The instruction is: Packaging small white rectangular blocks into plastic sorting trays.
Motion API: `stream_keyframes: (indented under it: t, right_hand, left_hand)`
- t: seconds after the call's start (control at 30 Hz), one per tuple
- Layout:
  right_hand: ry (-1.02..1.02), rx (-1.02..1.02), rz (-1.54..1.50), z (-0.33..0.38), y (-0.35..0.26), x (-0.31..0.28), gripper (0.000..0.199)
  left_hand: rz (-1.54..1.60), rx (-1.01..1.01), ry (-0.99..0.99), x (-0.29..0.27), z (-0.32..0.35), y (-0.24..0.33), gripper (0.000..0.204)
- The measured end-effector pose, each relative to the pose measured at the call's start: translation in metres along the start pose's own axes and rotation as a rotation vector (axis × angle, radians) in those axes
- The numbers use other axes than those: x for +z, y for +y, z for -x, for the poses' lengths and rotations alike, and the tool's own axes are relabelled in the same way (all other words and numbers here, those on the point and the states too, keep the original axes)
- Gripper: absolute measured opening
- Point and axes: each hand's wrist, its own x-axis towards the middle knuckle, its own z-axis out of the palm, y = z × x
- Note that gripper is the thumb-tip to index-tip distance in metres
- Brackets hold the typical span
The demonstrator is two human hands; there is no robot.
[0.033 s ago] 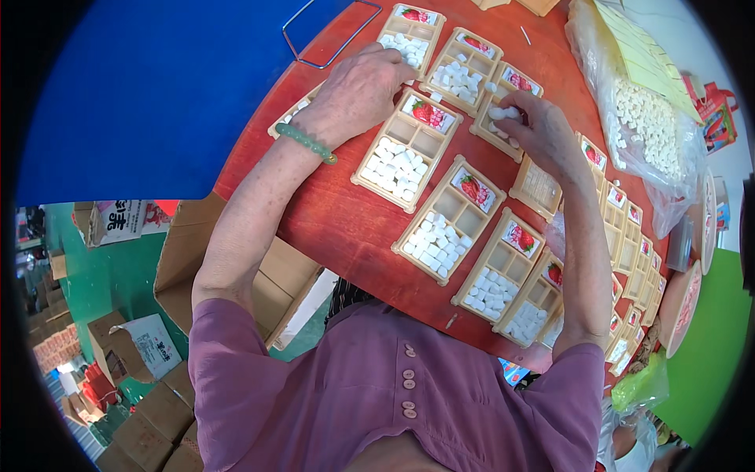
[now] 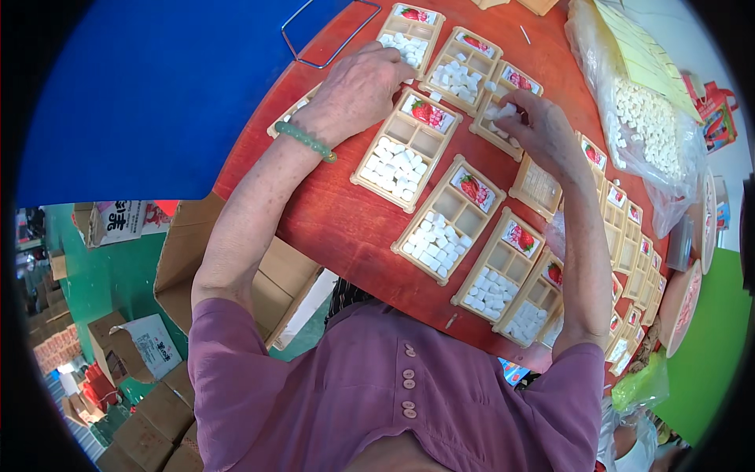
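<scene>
- Several beige compartment trays of white cubes are laid across the red table.
- The left hand is rested flat, fingers loosely spread, at 11 o'clock on a tray.
- White cubes are pinched in the right hand at 1 o'clock.

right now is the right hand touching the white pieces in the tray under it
Touching. The head view shows the right hand with white pieces pinched at its fingertips, directly over the tray; no gap shows.

Red table w/ compartment trays, plastic bag, wire frame
</scene>
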Motion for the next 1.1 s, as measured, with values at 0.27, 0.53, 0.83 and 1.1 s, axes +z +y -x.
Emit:
stream_keyframes:
  t: [0.27, 0.53, 0.83, 1.1]
  right_hand:
    - [0.222, -0.175, 0.231, 0.004, 0.0, 0.006, 0.022]
    - [0.228, -0.423, 0.337, -0.03, -0.035, 0.027, 0.014]
    - [0.118, -0.583, 0.333, -0.048, -0.04, 0.047, 0.014]
    - [0.119, -0.51, 0.259, -0.039, -0.039, 0.037, 0.007]
  left_hand:
    - [-0.046, 0.052, 0.025, 0.008, -0.006, -0.009, 0.014]
    - [0.202, -0.132, -0.101, -0.013, -0.007, -0.015, 0.011]
    - [0.298, -0.208, -0.098, -0.011, 0.0, -0.017, 0.013]
    - [0.379, -0.103, 0.015, -0.005, -0.009, -0.011, 0.018]
